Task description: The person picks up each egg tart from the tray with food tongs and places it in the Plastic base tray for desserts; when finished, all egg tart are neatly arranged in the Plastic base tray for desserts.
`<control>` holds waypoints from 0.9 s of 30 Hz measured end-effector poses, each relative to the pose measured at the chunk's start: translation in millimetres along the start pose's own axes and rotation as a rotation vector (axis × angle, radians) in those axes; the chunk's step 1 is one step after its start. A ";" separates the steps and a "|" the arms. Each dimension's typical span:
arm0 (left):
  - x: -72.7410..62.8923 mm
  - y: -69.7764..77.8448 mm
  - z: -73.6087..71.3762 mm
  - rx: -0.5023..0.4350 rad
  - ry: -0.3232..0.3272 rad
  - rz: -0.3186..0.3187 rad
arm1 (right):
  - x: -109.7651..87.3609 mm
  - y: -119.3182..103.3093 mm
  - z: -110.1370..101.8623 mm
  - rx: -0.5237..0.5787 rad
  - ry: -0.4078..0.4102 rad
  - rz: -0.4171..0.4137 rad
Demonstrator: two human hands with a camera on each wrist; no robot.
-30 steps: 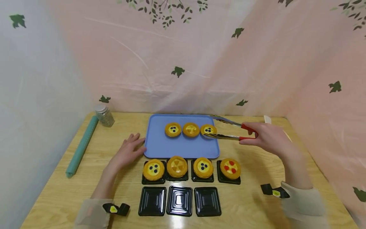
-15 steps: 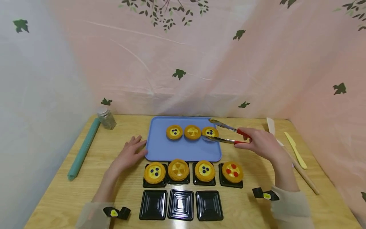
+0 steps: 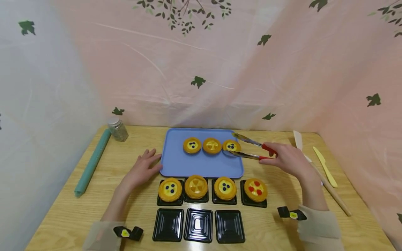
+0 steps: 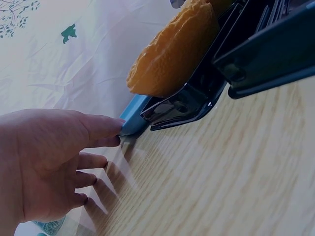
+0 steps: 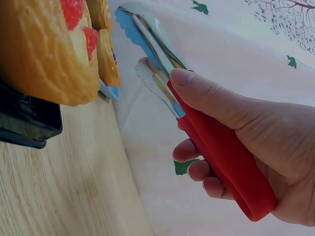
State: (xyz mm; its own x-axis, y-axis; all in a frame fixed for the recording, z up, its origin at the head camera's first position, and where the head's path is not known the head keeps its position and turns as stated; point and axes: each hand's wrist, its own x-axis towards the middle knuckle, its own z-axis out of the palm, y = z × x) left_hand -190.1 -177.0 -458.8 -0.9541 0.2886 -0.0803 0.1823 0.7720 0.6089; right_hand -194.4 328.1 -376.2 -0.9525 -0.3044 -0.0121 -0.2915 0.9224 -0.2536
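Note:
In the head view my right hand (image 3: pixel 289 158) grips red-handled metal tongs (image 3: pixel 249 156). Their two arms are spread, the lower one at the near side of a blueberry-topped tart (image 3: pixel 231 144) on the blue tray (image 3: pixel 188 165). Two more tarts lie beside it, one with yellow wedges (image 3: pixel 212 145) and one with dark berries (image 3: pixel 192 145). The right wrist view shows thumb and fingers wrapped around the tongs' red handle (image 5: pixel 221 152). My left hand (image 3: pixel 144 168) rests at the tray's left edge, fingers extended; its thumb touches the rim.
In front of the tray, several tarts (image 3: pixel 196 187) sit on small black square trays. Three bare black trays (image 3: pixel 168 225) form a nearer row. A glass jar (image 3: pixel 118 130) and teal rod (image 3: pixel 93 162) are at left; a spatula (image 3: pixel 298 139) and yellow knife (image 3: pixel 325 166) at right.
My right hand and forearm have shifted slightly left, uncovering the spatula and knife. The tongs' arms are a little closer together around the right-hand tart. My left hand stays at the tray.

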 end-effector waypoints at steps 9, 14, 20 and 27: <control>0.5 -2.5 1.7 -0.001 -0.001 -0.002 | -0.1 4.0 2.6 -0.006 -0.023 0.011; 1.3 -3.3 1.2 0.000 -0.002 0.005 | 0.0 3.8 1.4 -0.014 -0.029 0.006; 1.0 -2.2 -0.1 0.000 -0.005 0.005 | -0.1 3.8 0.6 -0.018 -0.036 0.008; 0.7 -0.4 -0.2 0.003 -0.004 0.013 | 1.0 4.8 4.2 -0.027 -0.025 -0.017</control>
State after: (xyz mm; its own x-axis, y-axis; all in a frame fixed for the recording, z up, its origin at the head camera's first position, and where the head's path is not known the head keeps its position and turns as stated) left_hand -190.9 -177.2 -458.9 -0.9506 0.3008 -0.0762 0.1950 0.7701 0.6074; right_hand -196.3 331.3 -381.5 -0.9450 -0.3253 -0.0329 -0.3099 0.9232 -0.2275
